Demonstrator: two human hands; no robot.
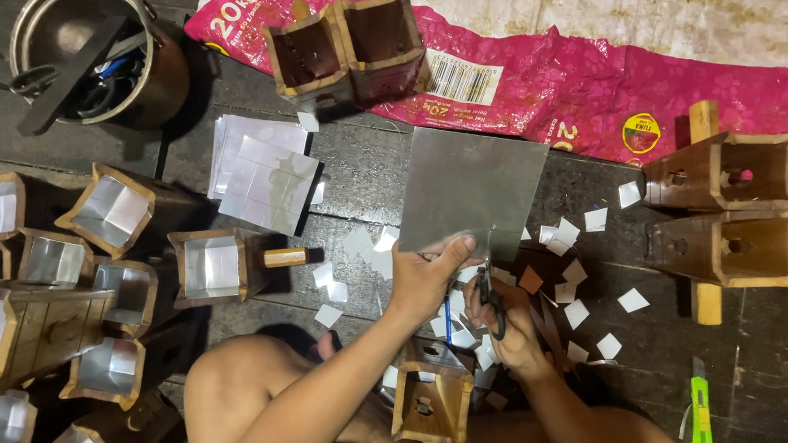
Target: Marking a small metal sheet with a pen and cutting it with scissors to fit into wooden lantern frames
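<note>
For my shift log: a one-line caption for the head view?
Left hand holds a metal sheet while right hand cuts it with scissors, among wooden boxes.

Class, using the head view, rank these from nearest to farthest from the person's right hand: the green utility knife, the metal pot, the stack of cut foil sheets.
From the right hand:
1. Green utility knife, lower right on the floor.
2. Stack of cut foil sheets, upper left of the hand.
3. Metal pot, far upper left corner.

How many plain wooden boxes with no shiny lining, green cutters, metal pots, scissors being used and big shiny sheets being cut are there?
Unlined wooden boxes: 5
Green cutter: 1
Metal pot: 1
Scissors in use: 1
Shiny sheet being cut: 1
Total: 9
</note>
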